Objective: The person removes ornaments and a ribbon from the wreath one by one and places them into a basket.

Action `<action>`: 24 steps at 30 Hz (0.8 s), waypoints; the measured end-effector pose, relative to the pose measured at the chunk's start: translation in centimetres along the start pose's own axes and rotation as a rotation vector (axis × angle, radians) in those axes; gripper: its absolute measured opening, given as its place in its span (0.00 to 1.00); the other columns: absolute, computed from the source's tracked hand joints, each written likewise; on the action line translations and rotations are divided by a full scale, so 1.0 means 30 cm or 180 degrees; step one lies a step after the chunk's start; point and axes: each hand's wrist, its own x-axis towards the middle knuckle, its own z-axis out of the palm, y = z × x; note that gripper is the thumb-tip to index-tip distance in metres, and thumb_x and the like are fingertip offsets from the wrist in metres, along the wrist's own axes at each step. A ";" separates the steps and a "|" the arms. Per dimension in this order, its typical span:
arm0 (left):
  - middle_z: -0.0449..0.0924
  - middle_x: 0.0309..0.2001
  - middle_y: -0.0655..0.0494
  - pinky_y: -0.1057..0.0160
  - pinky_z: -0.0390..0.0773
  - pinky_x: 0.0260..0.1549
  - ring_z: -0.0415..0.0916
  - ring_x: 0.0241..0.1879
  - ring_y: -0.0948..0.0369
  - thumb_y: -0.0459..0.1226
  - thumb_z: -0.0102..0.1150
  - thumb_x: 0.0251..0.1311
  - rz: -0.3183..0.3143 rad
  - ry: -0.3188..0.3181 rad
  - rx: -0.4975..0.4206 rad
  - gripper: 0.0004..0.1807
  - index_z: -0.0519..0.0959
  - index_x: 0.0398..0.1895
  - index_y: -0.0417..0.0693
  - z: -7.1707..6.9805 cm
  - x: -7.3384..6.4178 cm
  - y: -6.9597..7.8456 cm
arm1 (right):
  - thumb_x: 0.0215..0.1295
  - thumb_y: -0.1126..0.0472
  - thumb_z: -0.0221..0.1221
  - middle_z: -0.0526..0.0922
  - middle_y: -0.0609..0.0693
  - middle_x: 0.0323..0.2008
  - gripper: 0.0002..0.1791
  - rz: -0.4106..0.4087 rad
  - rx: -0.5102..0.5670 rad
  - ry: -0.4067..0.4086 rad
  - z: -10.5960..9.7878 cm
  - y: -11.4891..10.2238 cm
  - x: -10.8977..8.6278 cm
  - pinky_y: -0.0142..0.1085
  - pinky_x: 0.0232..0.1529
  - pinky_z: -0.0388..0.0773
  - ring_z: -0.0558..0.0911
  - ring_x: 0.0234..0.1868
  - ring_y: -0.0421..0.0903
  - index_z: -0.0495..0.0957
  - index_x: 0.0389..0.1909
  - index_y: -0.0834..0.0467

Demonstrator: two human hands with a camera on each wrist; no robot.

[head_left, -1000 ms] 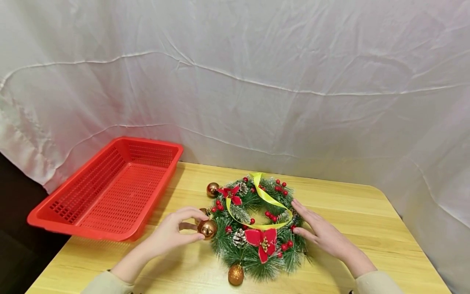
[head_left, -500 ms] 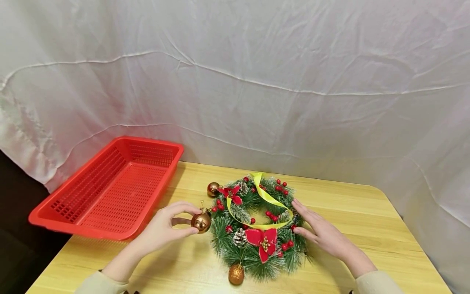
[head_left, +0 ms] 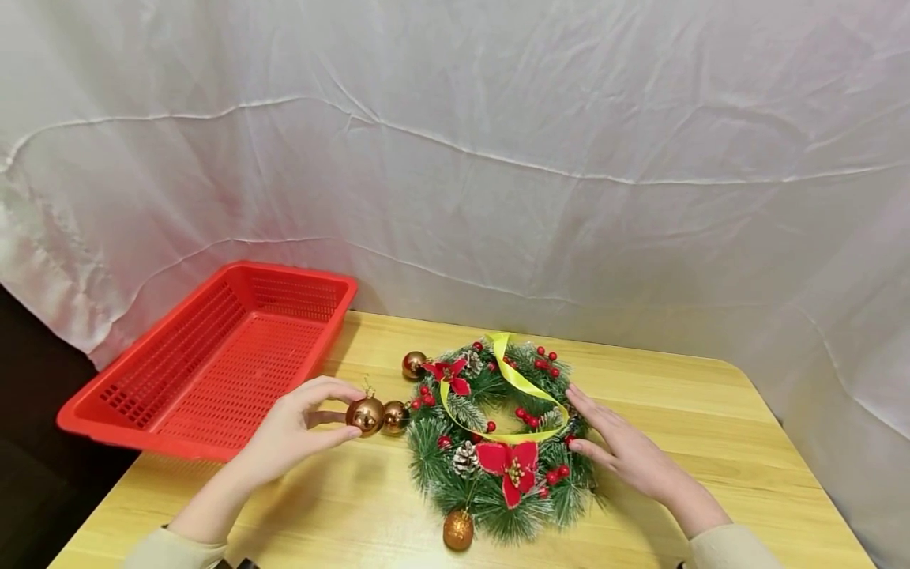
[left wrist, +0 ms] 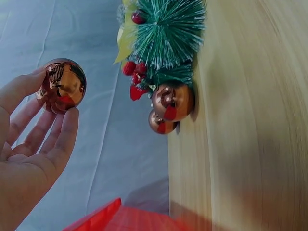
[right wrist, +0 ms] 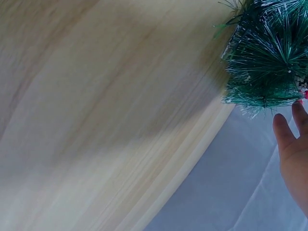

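Observation:
Between the thumb and fingers of my left hand [head_left: 302, 423] is a shiny copper-coloured Christmas bauble [head_left: 366, 416], pinched clear of the table in the left wrist view. A green Christmas wreath [head_left: 434, 458] lies flat to its right, trimmed with red flowers, berries, pinecones and a yellow ribbon [head_left: 522, 385]. Two more shiny baubles, a nearer one [head_left: 395, 418] and a farther one [head_left: 414, 365], rest at the wreath's left edge. A glittery bauble [head_left: 458, 530] lies at its front. My right hand [head_left: 626, 450] has straight fingers resting at the wreath's right edge.
A red plastic basket [head_left: 323, 348] with slotted sides stands on the left of the wooden table [head_left: 682, 411], its left end reaching past the table's edge. Pale grey cloth [head_left: 455, 197] hangs behind the table.
My left hand has carried its bauble leftward and slightly up from the wreath toward the basket, uncovering the bauble behind. My right hand has stayed at the wreath's edge.

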 end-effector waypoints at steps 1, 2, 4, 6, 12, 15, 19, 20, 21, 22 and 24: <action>0.77 0.49 0.49 0.59 0.82 0.42 0.76 0.48 0.59 0.28 0.71 0.47 0.0012 0.0009 -0.0002 0.22 0.79 0.49 0.43 -0.005 -0.001 0.000 | 0.68 0.43 0.53 0.46 0.46 0.74 0.41 -0.0003 0.0001 -0.0001 0.000 0.000 0.000 0.58 0.66 0.54 0.56 0.70 0.57 0.47 0.75 0.48; 0.77 0.49 0.48 0.59 0.82 0.42 0.76 0.48 0.59 0.27 0.71 0.47 0.0018 0.0016 -0.0001 0.22 0.79 0.49 0.43 -0.010 -0.003 0.000 | 0.68 0.43 0.53 0.46 0.46 0.74 0.41 -0.0007 -0.0002 -0.0001 0.000 0.001 0.000 0.58 0.66 0.54 0.56 0.70 0.56 0.47 0.75 0.48; 0.77 0.49 0.47 0.59 0.82 0.41 0.76 0.48 0.59 0.26 0.70 0.48 0.0020 0.0026 -0.0016 0.22 0.79 0.49 0.41 -0.018 -0.005 0.003 | 0.68 0.44 0.53 0.46 0.46 0.74 0.40 -0.0019 -0.0006 0.0005 0.000 0.001 0.001 0.58 0.66 0.55 0.56 0.70 0.56 0.47 0.75 0.48; 0.77 0.49 0.46 0.59 0.82 0.42 0.76 0.48 0.59 0.26 0.70 0.48 -0.0004 0.0039 -0.0039 0.22 0.79 0.49 0.40 -0.025 -0.007 0.006 | 0.68 0.44 0.53 0.47 0.46 0.74 0.40 -0.0032 -0.0013 0.0010 0.001 0.002 0.000 0.58 0.66 0.55 0.56 0.70 0.56 0.47 0.75 0.49; 0.78 0.49 0.52 0.62 0.81 0.43 0.77 0.48 0.62 0.29 0.71 0.48 -0.0173 0.0145 0.0177 0.21 0.80 0.48 0.45 -0.048 -0.015 0.010 | 0.68 0.45 0.54 0.47 0.46 0.74 0.40 -0.0050 -0.0015 0.0011 0.001 0.002 -0.001 0.58 0.66 0.55 0.57 0.70 0.56 0.47 0.75 0.49; 0.78 0.48 0.52 0.62 0.81 0.43 0.76 0.49 0.62 0.30 0.71 0.48 -0.0232 0.0182 0.0195 0.21 0.80 0.48 0.45 -0.062 -0.023 0.006 | 0.68 0.45 0.54 0.46 0.46 0.74 0.40 -0.0042 -0.0012 0.0001 0.001 0.002 0.001 0.58 0.66 0.55 0.56 0.70 0.56 0.47 0.75 0.48; 0.78 0.48 0.52 0.62 0.80 0.44 0.76 0.49 0.62 0.29 0.71 0.48 -0.0314 0.0210 0.0110 0.21 0.79 0.48 0.45 -0.082 -0.038 0.003 | 0.68 0.44 0.53 0.46 0.46 0.74 0.40 -0.0029 -0.0015 -0.0011 0.000 0.002 0.002 0.59 0.66 0.55 0.56 0.70 0.57 0.47 0.75 0.48; 0.78 0.48 0.52 0.63 0.80 0.45 0.76 0.49 0.62 0.29 0.71 0.48 -0.0323 0.0219 0.0120 0.21 0.79 0.48 0.45 -0.088 -0.041 0.003 | 0.68 0.44 0.53 0.46 0.45 0.74 0.40 -0.0027 -0.0018 -0.0013 0.000 0.002 0.002 0.59 0.66 0.55 0.56 0.70 0.57 0.47 0.75 0.48; 0.78 0.48 0.52 0.63 0.80 0.45 0.76 0.49 0.62 0.29 0.71 0.48 -0.0332 0.0228 0.0137 0.21 0.79 0.48 0.45 -0.094 -0.045 0.004 | 0.68 0.44 0.53 0.46 0.45 0.74 0.40 -0.0024 -0.0019 -0.0014 -0.001 0.002 0.002 0.59 0.66 0.54 0.56 0.70 0.57 0.47 0.75 0.47; 0.78 0.48 0.53 0.63 0.80 0.45 0.76 0.49 0.62 0.29 0.71 0.48 -0.0334 0.0243 0.0161 0.21 0.79 0.48 0.45 -0.100 -0.048 0.005 | 0.68 0.44 0.53 0.46 0.45 0.74 0.40 -0.0025 -0.0023 -0.0015 -0.001 0.002 0.002 0.59 0.65 0.54 0.56 0.70 0.57 0.47 0.75 0.48; 0.78 0.48 0.53 0.64 0.80 0.45 0.76 0.49 0.63 0.29 0.71 0.49 -0.0332 0.0281 0.0232 0.21 0.79 0.48 0.45 -0.112 -0.054 0.007 | 0.68 0.44 0.54 0.46 0.46 0.74 0.41 -0.0027 -0.0034 -0.0018 -0.001 0.001 0.002 0.59 0.65 0.55 0.56 0.70 0.57 0.47 0.75 0.48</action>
